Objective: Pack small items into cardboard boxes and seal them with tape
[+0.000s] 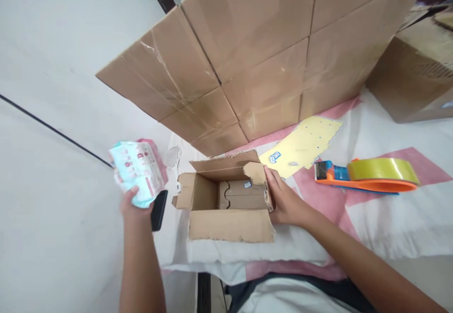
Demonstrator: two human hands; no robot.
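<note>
Left hand [136, 204] grasped a soft pack [138, 174], pale blue and pink with print, raised at 9 o'clock from the small box [231, 226]. Small box sat near center on the white-and-pink cloth [382, 223], top open, flaps spread, bottom flaps and a small blue-white label [247, 185] visible inside. Right hand [283, 200] touched the box's 3 o'clock end; thumb hidden, so could not tell if it was clenched or just resting. Large taped cardboard panel [265, 58] stood at 12 o'clock. Yellow print [307, 138] on the cloth at 2 o'clock, tape dispenser [368, 176] with yellow tape at 3, bigger carton [414, 77] at 2, farther off. White perforated item [173, 157] lay at 10 o'clock, dark flat object [160, 211] at 9, partly behind the left hand.
</note>
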